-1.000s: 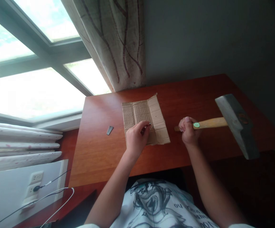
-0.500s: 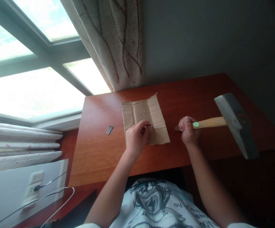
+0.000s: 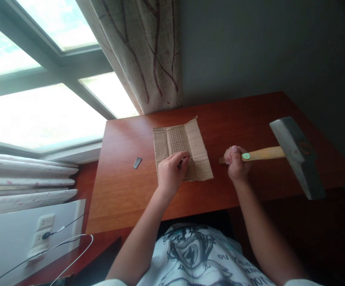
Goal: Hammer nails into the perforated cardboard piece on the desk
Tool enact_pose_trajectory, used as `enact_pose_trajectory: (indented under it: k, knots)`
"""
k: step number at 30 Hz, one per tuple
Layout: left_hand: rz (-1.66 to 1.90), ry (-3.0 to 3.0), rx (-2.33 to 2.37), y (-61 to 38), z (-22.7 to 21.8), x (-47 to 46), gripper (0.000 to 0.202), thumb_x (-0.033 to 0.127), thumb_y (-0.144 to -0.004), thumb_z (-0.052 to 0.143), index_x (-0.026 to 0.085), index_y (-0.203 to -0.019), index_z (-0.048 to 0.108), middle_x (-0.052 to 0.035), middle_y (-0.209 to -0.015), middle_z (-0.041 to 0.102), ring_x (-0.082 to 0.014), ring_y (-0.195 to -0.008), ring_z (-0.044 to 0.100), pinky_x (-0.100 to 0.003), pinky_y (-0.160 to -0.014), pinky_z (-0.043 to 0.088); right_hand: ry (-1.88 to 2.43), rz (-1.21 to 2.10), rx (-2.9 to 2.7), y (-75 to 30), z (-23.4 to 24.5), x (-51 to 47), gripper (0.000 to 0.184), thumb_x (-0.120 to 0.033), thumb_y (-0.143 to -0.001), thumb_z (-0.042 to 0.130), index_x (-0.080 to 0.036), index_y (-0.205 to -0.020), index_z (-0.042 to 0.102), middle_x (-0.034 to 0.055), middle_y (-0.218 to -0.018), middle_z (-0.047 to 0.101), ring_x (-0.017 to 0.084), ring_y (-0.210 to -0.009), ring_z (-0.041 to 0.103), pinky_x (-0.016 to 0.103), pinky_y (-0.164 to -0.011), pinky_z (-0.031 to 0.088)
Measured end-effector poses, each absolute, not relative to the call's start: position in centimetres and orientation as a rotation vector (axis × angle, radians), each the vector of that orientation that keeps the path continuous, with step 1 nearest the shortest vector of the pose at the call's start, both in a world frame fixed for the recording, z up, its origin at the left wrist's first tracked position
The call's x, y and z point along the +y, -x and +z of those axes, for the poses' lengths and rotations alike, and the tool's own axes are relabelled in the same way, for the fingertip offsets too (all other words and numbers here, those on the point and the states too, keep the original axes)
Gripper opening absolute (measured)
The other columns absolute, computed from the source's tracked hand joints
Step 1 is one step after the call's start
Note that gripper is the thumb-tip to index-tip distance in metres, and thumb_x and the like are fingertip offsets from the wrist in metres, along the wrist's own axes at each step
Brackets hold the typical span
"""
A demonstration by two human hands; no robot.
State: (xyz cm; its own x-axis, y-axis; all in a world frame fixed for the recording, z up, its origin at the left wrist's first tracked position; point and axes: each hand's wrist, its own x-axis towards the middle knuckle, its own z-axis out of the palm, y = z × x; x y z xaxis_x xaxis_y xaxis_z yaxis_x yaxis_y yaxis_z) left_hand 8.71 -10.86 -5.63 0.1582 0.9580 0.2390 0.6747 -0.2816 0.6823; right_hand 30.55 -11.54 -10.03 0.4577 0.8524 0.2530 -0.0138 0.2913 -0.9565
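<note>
A creased piece of brown cardboard point(image 3: 201, 161) lies on the table, with rows of small holes in its middle panel. Over its near part my left hand point(image 3: 172, 169) is closed in a pinch on a nail, of which only a tiny bit shows at the fingertips. My right hand point(image 3: 237, 165) grips the wooden handle of a big hammer point(image 3: 297, 153) low down, near a green sticker. The grey metal head points right, held up above the table, apart from the cardboard. Left of the cardboard lies a small bunch of nails point(image 3: 137, 163), side by side.
The reddish-brown wooden table point(image 3: 118, 190) stands against a window point(image 3: 41, 115) at the left and a grey wall behind. A patterned curtain point(image 3: 148, 55) hangs at its back edge. Cables run from a wall socket point(image 3: 44, 236) at the lower left.
Almost nothing differs. The fingertips of my left hand have shifted very slightly over the cardboard; the hammer stays raised in my right hand.
</note>
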Motion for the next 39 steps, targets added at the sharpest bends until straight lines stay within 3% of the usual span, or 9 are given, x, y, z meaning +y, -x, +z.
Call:
enact_pose_trajectory:
  k: [14, 39]
  knots:
    - [0.922, -2.012, 1.511, -8.58, -5.94, -10.77, 0.016, 0.025, -0.093, 0.061, 0.024, -0.1, 0.076, -0.0026, -0.093, 0.078, -0.0142, -0.075, 0.071, -0.023, -0.07, 0.052, 1.12, 0.708, -0.935, -30.6, -10.13, -11.6, 0.054, -0.052, -0.094, 0.058, -0.022, -0.054, 0.036, -0.0053, -0.048, 0.032, 0.009, -0.043, 0.033, 0.026, -0.041, 0.025]
    - [0.915, -1.976, 1.521, -8.58, -5.9, -10.72, 0.016, 0.026, -0.092, 0.062, 0.023, -0.099, 0.076, -0.0021, -0.089, 0.078, -0.0134, -0.071, 0.069, -0.022, -0.067, 0.05, 1.148, 0.706, -0.947, -30.67, -10.32, -11.57, 0.056, -0.054, -0.093, 0.057, -0.022, -0.053, 0.035, -0.0052, -0.047, 0.033, 0.009, -0.042, 0.033, 0.026, -0.04, 0.025]
